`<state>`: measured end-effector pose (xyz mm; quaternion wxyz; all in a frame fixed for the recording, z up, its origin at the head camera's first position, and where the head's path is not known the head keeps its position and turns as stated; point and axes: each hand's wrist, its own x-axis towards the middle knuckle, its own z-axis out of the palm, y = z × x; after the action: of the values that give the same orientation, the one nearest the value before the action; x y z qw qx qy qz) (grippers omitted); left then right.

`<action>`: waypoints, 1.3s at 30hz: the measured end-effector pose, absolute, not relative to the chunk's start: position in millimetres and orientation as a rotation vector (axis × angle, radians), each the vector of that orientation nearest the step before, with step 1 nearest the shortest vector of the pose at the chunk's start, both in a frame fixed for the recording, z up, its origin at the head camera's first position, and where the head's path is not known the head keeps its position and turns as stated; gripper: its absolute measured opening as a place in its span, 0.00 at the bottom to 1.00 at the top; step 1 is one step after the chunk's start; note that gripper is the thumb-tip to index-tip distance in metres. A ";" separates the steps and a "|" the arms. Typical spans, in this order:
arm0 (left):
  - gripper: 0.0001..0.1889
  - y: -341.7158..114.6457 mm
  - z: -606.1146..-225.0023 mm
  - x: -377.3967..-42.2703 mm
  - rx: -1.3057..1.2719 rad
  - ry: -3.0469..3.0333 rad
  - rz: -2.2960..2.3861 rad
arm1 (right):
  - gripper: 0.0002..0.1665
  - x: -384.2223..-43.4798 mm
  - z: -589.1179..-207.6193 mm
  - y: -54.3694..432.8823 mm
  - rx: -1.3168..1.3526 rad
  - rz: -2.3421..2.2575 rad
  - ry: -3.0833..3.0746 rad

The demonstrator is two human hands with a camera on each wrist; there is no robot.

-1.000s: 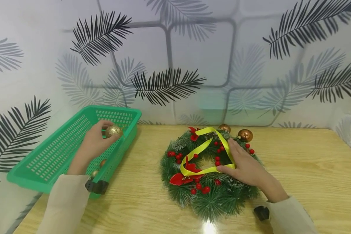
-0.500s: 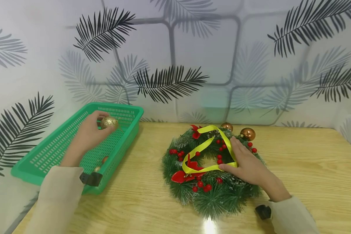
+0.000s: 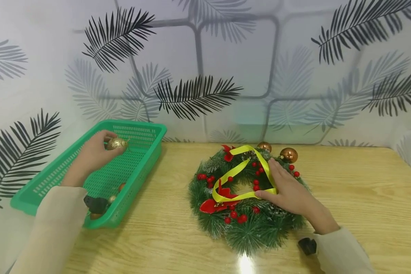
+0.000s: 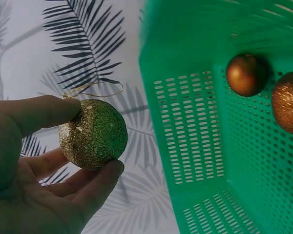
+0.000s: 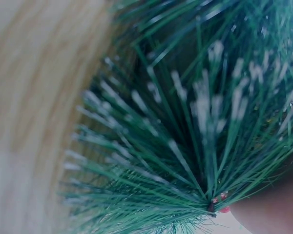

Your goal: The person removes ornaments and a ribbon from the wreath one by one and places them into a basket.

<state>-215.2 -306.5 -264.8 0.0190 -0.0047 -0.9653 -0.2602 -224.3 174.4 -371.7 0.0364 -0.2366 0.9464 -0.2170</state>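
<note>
My left hand (image 3: 94, 154) pinches a gold glitter Christmas ball (image 3: 116, 144) between thumb and fingers, above the green basket (image 3: 142, 167). In the left wrist view the ball (image 4: 94, 134) trails a thin gold hanging loop (image 4: 107, 88). On the table lies a green Christmas wreath (image 3: 250, 232) with red berries, red flowers and frosted tips. A loop of yellow ribbon (image 3: 241, 196) lies across it. My right hand (image 3: 289, 192) rests on the wreath's right side, fingers straight, thumb by the ribbon. Close green needles (image 5: 185, 146) fill much of the right wrist view.
Two shiny copper balls, one at the wreath's back right (image 3: 289, 154), sit along its far edge. Inside the basket lie several more balls, including a smooth copper one (image 4: 246, 74) and a glittery one (image 4: 290, 102). A leaf-patterned wall covering (image 3: 222, 57) rises behind the wooden table (image 3: 363, 190).
My left hand has moved left over the basket, carrying the gold ball. The right hand has stayed on the wreath.
</note>
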 end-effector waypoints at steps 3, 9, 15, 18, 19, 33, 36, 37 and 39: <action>0.33 -309.6 -269.9 -219.0 -0.027 -3.024 -0.788 | 0.60 -224.7 -372.1 175.0 -0.724 -0.667 2.909; 0.32 -312.9 -278.9 -222.2 -0.046 -3.049 -0.758 | 0.60 -225.0 -372.2 175.7 -0.720 -0.670 2.907; 0.32 -315.6 -285.5 -223.2 -0.052 -3.086 -0.742 | 0.60 -225.9 -373.5 175.9 -0.721 -0.673 2.910; 0.32 -316.8 -287.4 -222.8 -0.046 -3.103 -0.746 | 0.60 -226.1 -374.1 175.2 -0.725 -0.679 2.907; 0.32 -317.1 -288.1 -222.6 -0.047 -3.102 -0.748 | 0.60 -226.0 -374.2 175.1 -0.726 -0.682 2.906; 0.30 -321.5 -300.3 -220.7 -0.067 -3.094 -0.734 | 0.60 -223.2 -375.2 174.8 -0.727 -0.701 2.915; 0.30 -320.9 -300.0 -221.2 -0.065 -3.098 -0.745 | 0.60 -223.5 -374.2 175.1 -0.726 -0.699 2.919; 0.30 -320.5 -299.8 -221.5 -0.063 -3.099 -0.748 | 0.60 -223.5 -373.9 175.2 -0.727 -0.698 2.921; 0.30 -319.4 -299.3 -222.0 -0.062 -3.097 -0.748 | 0.60 -223.5 -373.3 175.2 -0.727 -0.690 2.925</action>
<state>-222.0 -319.4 -299.3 -0.0227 -0.0194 -0.9716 -0.2347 -223.5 175.2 -373.3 0.0247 -0.2351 0.9457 -0.2231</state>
